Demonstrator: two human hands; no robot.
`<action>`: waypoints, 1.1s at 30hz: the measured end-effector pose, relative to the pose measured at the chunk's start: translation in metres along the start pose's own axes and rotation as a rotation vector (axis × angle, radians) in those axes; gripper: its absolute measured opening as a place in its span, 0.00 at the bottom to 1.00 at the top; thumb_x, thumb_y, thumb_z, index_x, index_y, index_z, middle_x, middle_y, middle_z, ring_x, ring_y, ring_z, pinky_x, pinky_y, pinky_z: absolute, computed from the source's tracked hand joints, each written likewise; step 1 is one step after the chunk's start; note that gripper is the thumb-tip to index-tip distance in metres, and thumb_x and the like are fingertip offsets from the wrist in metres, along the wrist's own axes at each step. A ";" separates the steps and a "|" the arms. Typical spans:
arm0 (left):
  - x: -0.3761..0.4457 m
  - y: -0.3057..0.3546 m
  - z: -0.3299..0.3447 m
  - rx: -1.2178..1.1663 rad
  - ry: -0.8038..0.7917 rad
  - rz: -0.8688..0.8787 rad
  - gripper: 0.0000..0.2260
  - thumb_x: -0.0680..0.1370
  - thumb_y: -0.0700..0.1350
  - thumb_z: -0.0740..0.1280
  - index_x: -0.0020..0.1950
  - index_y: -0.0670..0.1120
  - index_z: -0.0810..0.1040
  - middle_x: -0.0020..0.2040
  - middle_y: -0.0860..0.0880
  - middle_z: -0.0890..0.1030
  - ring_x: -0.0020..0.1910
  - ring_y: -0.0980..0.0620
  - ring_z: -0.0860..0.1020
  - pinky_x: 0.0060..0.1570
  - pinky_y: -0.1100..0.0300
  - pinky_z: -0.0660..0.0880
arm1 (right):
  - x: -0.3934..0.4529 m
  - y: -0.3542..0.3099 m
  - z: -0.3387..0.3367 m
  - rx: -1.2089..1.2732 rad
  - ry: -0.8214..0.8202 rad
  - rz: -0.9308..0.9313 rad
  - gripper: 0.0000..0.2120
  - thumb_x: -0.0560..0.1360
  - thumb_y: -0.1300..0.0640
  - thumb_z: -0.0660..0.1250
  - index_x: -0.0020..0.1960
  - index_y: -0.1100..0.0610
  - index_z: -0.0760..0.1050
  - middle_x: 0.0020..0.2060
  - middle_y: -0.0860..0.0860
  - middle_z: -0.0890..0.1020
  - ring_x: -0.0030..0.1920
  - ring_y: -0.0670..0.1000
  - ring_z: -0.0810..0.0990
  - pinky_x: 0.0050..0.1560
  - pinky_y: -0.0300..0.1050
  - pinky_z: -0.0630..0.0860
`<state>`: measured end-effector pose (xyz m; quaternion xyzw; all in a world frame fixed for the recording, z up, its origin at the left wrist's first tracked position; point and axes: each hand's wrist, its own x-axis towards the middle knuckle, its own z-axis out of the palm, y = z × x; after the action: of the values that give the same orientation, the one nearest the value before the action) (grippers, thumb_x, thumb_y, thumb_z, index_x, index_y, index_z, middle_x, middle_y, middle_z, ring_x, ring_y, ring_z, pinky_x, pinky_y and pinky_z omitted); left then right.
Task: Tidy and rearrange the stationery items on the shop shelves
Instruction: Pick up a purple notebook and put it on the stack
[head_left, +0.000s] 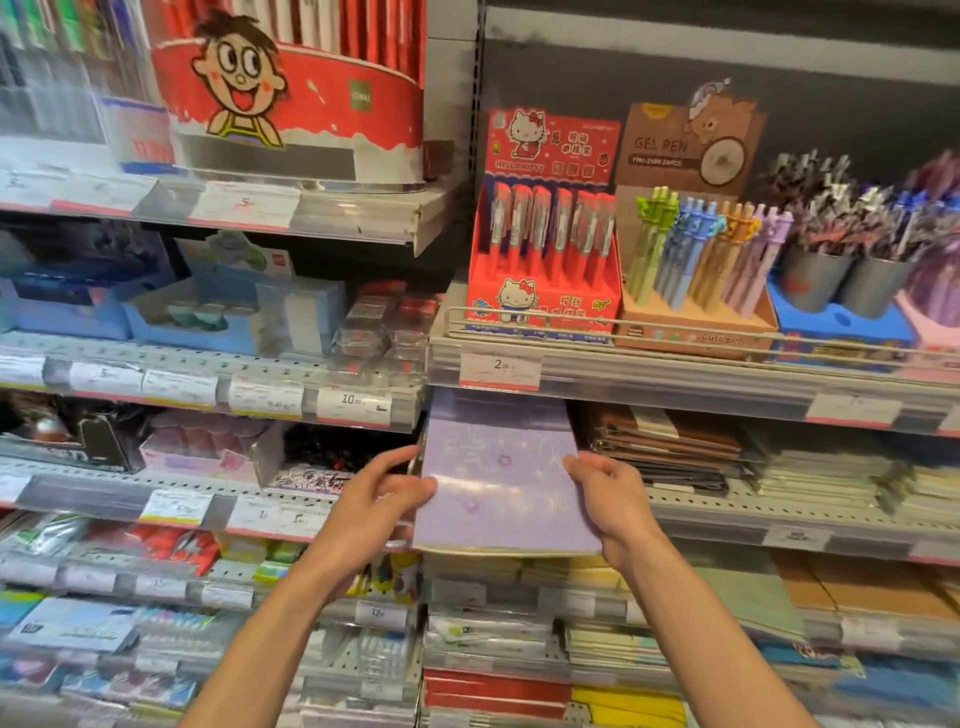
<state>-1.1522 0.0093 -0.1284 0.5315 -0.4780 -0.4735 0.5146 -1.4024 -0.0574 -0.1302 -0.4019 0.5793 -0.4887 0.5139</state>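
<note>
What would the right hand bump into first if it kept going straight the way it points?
Probably the brown notebooks stacked on the shelf just beyond it. The right hand grips the purple notebook's right edge and points up and inward, toward that shelf. Depth is hard to judge.

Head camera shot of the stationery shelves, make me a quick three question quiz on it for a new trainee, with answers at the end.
1. True or false: only the right hand grips the purple notebook.
2. Which display stands directly above the notebook's slot? A) the red Hello Kitty pen box B) the brown gel pen box C) the grey pen cups
3. Fill in: just right of the notebook on the same shelf lies a stack of ____ notebooks.

Key
1. False: the left hand grips its left edge and the right hand its right edge.
2. A
3. brown
</note>
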 end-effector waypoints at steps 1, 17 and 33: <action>-0.001 0.000 -0.002 0.000 -0.036 -0.016 0.20 0.77 0.46 0.72 0.67 0.57 0.74 0.49 0.50 0.85 0.49 0.55 0.84 0.41 0.63 0.80 | 0.004 -0.003 0.003 0.028 0.010 0.007 0.13 0.77 0.54 0.70 0.61 0.56 0.77 0.55 0.55 0.83 0.60 0.58 0.80 0.67 0.59 0.74; 0.017 -0.004 0.029 0.029 0.072 0.111 0.25 0.79 0.52 0.67 0.75 0.52 0.68 0.66 0.56 0.77 0.61 0.60 0.77 0.51 0.59 0.81 | -0.020 0.003 -0.014 0.095 -0.104 0.032 0.16 0.78 0.58 0.70 0.64 0.59 0.77 0.52 0.51 0.86 0.49 0.48 0.86 0.44 0.41 0.82; 0.037 -0.007 0.015 1.258 0.096 1.032 0.15 0.82 0.53 0.63 0.62 0.47 0.81 0.61 0.51 0.81 0.60 0.50 0.78 0.57 0.53 0.77 | -0.020 0.029 -0.020 -1.042 0.102 -1.044 0.17 0.79 0.47 0.66 0.65 0.53 0.79 0.63 0.49 0.79 0.65 0.50 0.75 0.64 0.49 0.75</action>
<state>-1.1640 -0.0291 -0.1358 0.4536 -0.8166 0.2038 0.2931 -1.4178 -0.0297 -0.1547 -0.7938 0.4929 -0.3492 -0.0704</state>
